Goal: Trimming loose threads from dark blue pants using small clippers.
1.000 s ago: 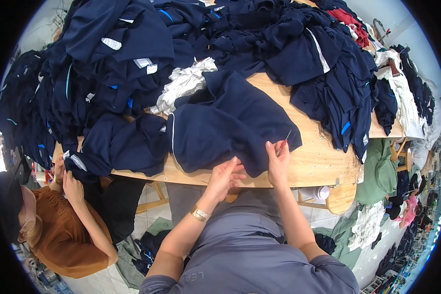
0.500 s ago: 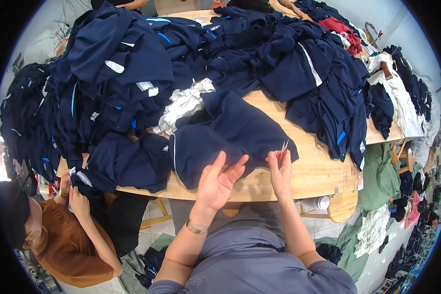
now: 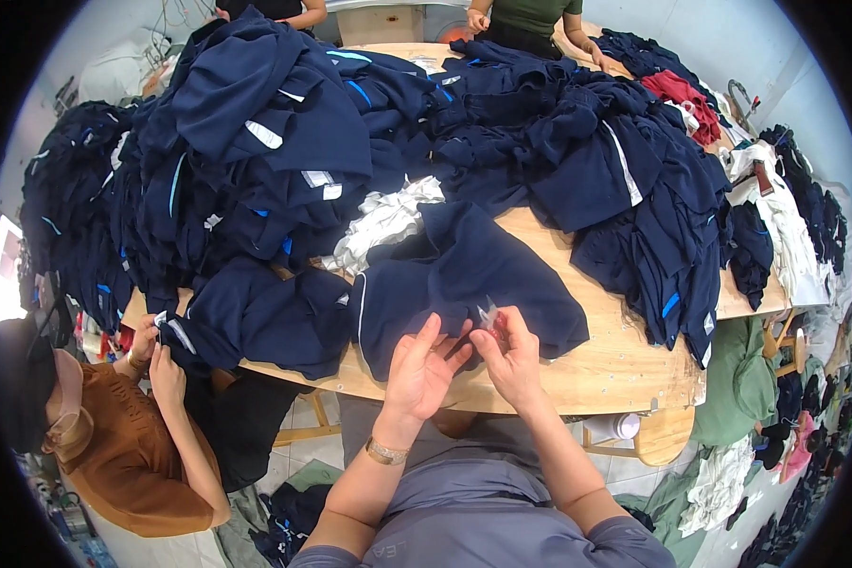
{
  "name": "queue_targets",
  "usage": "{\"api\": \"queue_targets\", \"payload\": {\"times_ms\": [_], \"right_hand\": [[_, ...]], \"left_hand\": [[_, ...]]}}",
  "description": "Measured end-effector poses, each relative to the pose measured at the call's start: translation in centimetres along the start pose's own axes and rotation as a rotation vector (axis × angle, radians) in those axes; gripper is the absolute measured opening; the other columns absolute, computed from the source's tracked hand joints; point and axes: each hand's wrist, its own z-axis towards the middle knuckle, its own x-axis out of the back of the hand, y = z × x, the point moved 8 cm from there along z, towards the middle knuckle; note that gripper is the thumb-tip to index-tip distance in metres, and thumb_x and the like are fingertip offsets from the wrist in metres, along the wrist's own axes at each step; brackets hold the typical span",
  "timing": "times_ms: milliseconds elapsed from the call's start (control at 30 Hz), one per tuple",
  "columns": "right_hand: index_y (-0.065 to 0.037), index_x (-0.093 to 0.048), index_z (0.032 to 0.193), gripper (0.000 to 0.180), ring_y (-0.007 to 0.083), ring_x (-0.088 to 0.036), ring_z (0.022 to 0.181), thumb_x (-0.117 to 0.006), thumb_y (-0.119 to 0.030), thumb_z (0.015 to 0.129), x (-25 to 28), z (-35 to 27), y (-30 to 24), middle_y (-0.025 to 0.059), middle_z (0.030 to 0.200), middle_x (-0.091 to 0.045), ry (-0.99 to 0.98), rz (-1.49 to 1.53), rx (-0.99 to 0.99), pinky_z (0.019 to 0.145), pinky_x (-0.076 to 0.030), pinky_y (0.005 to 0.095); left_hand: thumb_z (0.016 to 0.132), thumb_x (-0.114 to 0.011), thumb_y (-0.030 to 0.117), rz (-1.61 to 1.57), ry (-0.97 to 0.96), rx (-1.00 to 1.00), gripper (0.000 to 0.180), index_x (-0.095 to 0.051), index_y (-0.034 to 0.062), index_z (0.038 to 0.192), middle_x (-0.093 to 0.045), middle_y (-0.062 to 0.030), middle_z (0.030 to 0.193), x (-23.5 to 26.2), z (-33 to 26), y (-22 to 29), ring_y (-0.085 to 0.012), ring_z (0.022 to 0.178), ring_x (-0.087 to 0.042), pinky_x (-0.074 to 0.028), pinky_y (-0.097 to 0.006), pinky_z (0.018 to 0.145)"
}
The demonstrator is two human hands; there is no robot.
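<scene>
My right hand is closed on thread snips with pale metal blades pointing up and a bit of red at the grip. Just left of it, my left hand is palm up with fingers apart and nothing visible in it. Both hands hover over the near edge of a dark navy garment with thin white piping down its left side. Crumpled white fabric touches that garment's far left edge.
Tall navy garment heaps cover the left and back of the wooden table; another heap lies right. A co-worker in brown handles a navy piece at left. Others stand across. A stool sits under the near right edge.
My right hand has moved left with the snips, close to my left hand, and the blades now tilt. The view has shifted, showing more of the people across the table.
</scene>
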Motion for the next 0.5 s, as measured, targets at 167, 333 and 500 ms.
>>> {"api": "queue_targets", "payload": {"times_ms": [167, 333, 500], "right_hand": [[0.001, -0.058, 0.091, 0.018, 0.0072, -0.06, 0.068, -0.069, -0.005, 0.078, -0.9, 0.9, -1.8, 0.0074, 0.077, -0.066, -0.031, -0.014, 0.058, 0.06, -0.047, 0.0203], [0.002, -0.059, 0.086, 0.009, 0.0039, -0.057, 0.065, -0.064, -0.003, 0.082, -0.2, 0.1, -2.1, 0.0039, 0.073, -0.064, -0.012, 0.016, 0.077, 0.058, -0.044, 0.0178], [-0.001, -0.055, 0.08, 0.01, 0.0006, -0.037, 0.054, -0.062, -0.006, 0.084, 0.4, -0.4, -0.4, -0.0046, 0.062, -0.049, 0.005, 0.196, -0.058, 0.047, -0.03, 0.0164]], "left_hand": [[0.092, -0.054, 0.019, 0.131, 0.021, -0.088, 0.02, -0.064, 0.0024, 0.087, -0.064, -0.0069, 0.089, 0.3, -0.3, 0.5, -0.0135, 0.082, -0.06, -0.049, -0.025, 0.066], [0.091, -0.056, 0.022, 0.195, 0.044, -0.104, 0.027, -0.056, 0.0053, 0.07, -0.054, -0.0011, 0.066, 1.3, -0.2, 1.3, -0.0058, 0.059, -0.047, -0.031, -0.017, 0.043], [0.09, -0.057, 0.023, 0.209, 0.137, -0.139, 0.027, -0.054, 0.0087, 0.068, -0.051, -0.0002, 0.066, 1.4, -0.1, 2.1, -0.0063, 0.059, -0.045, -0.03, -0.018, 0.042]]}}
